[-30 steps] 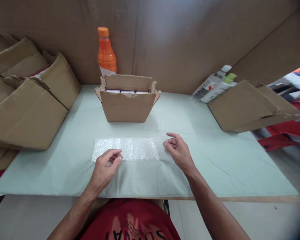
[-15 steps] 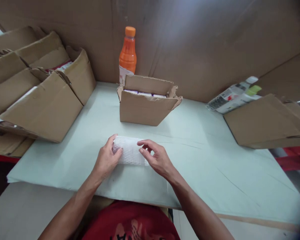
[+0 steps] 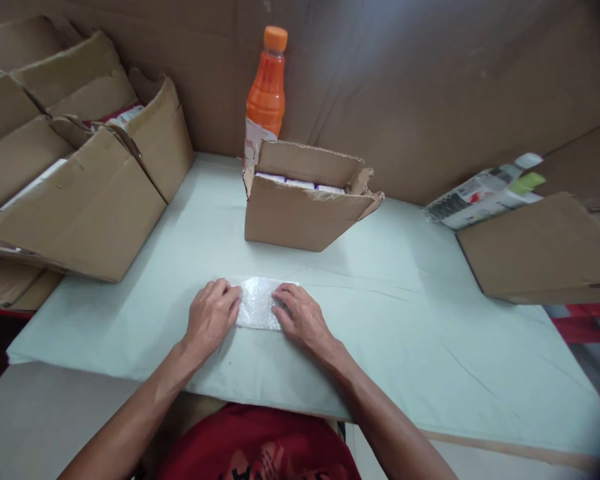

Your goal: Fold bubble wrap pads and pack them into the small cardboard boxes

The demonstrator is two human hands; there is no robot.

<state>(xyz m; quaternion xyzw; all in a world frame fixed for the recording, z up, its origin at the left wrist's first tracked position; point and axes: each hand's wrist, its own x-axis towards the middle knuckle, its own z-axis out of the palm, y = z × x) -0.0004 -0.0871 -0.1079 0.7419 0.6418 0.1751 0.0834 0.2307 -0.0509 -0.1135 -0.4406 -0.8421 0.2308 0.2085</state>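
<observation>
A folded piece of clear bubble wrap (image 3: 258,303) lies flat on the pale green table cover (image 3: 400,313). My left hand (image 3: 211,316) presses its left end with the fingers laid flat. At the wrap's right end my right hand (image 3: 303,316) does the same, palm down. Only the middle strip of the wrap shows between the two hands. Behind it stands a small open cardboard box (image 3: 305,207) with white packs inside.
An orange drink bottle (image 3: 267,100) stands behind the small box against the cardboard wall. Large open cartons (image 3: 75,187) fill the left side. At the right lie a flattened carton (image 3: 540,250) and two bottles (image 3: 485,190) on their sides.
The bubble wrap was a long flat sheet, then got folded to a short piece. Both hands moved together onto it and now press it flat. The view shifted left.
</observation>
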